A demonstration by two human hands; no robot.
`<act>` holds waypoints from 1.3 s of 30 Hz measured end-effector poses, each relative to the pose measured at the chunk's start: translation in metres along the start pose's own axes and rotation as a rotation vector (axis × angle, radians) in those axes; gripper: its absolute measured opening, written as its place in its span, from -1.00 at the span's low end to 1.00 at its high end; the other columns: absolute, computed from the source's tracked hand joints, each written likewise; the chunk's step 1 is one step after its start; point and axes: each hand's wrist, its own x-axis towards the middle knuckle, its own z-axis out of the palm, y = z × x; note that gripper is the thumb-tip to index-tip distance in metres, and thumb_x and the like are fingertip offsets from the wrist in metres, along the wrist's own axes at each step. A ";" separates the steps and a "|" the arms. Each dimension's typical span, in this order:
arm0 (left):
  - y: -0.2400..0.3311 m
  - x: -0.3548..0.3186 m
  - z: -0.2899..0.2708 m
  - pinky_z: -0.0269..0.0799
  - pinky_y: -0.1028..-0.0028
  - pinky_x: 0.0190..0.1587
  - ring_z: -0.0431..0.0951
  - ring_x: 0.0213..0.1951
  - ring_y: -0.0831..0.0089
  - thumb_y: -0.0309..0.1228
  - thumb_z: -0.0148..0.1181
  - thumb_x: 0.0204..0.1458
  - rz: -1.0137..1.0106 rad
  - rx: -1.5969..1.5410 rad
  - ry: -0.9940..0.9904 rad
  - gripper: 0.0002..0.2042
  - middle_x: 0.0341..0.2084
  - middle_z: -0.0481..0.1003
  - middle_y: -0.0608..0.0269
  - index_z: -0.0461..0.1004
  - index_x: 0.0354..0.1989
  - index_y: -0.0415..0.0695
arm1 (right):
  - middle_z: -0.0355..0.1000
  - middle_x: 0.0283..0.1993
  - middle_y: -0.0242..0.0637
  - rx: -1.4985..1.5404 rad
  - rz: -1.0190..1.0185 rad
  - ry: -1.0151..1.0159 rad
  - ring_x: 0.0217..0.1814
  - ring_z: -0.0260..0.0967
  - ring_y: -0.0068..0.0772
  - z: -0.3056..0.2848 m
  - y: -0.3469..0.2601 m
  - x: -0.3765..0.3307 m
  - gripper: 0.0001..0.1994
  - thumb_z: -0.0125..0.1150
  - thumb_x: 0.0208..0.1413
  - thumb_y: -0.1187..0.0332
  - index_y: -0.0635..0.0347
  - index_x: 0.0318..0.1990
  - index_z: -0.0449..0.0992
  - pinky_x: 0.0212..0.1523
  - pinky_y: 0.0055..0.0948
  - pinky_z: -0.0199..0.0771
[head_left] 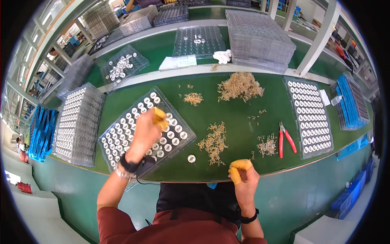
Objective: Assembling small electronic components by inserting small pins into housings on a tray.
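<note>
The left hand [148, 126] is held over the near tray [118, 140], its yellow-capped fingertips [159, 117] pinched together above the round white parts. Whether a part is gripped between them cannot be told; the fingers hide it. The right hand [243, 177] is drawn back to the table edge [284, 166], curled into a loose fist with its capped thumb [235, 173] tucked in front, and nothing can be seen held in it.

One loose disc [191, 158] is seen lying on the green mat just beside the tray's near corner, apart from both hands. A sweep of the left forearm could knock it off the edge, so close is it to the drop.

The tray itself is set at an angle with its near corner overhanging the table edge, under the wrist strap [129, 166]. Weight pressed there could tip it and spill the seated parts.

The near pile [213, 142] of small brass-coloured bits is strewn wide, with strays scattered toward the cutters [286, 138]. Bits could be dragged along by a sleeve or mixed into the tray cells. The finger caps are thick, so a slip on a small part is judged likely if the pinch is loose.

The far pile [239, 85] and the right tray [310, 116] are well clear of both hands.
</note>
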 end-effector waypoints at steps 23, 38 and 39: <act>0.013 -0.139 0.081 0.55 0.54 -0.51 0.58 -0.40 0.45 -0.55 0.24 0.05 -0.263 -0.890 -0.354 -0.84 -0.36 0.54 0.13 0.45 -0.23 -0.33 | 0.45 -0.38 -0.27 0.085 0.001 -0.120 -0.41 0.48 -0.46 0.034 -0.002 -0.021 -0.85 0.28 -0.03 0.59 0.28 -0.30 0.44 -0.36 -0.51 0.49; 0.005 -0.147 0.082 0.46 0.62 -0.46 0.50 -0.45 0.60 -0.66 0.22 0.02 -0.037 -0.615 -0.262 -0.84 -0.34 0.50 0.27 0.49 -0.20 -0.33 | 0.45 -0.26 -0.11 -0.267 -0.488 -0.169 -0.32 0.44 -0.16 0.034 -0.003 -0.019 -0.78 0.29 -0.08 0.66 0.25 -0.28 0.42 -0.34 -0.39 0.49; 0.006 -0.148 0.082 0.46 0.62 -0.45 0.50 -0.44 0.60 -0.67 0.22 0.01 0.079 -0.499 -0.226 -0.82 -0.33 0.49 0.29 0.49 -0.19 -0.33 | 0.45 -0.25 -0.12 -0.184 -0.431 -0.185 -0.31 0.45 -0.14 0.033 -0.003 -0.018 -0.76 0.30 -0.09 0.66 0.25 -0.26 0.42 -0.33 -0.39 0.49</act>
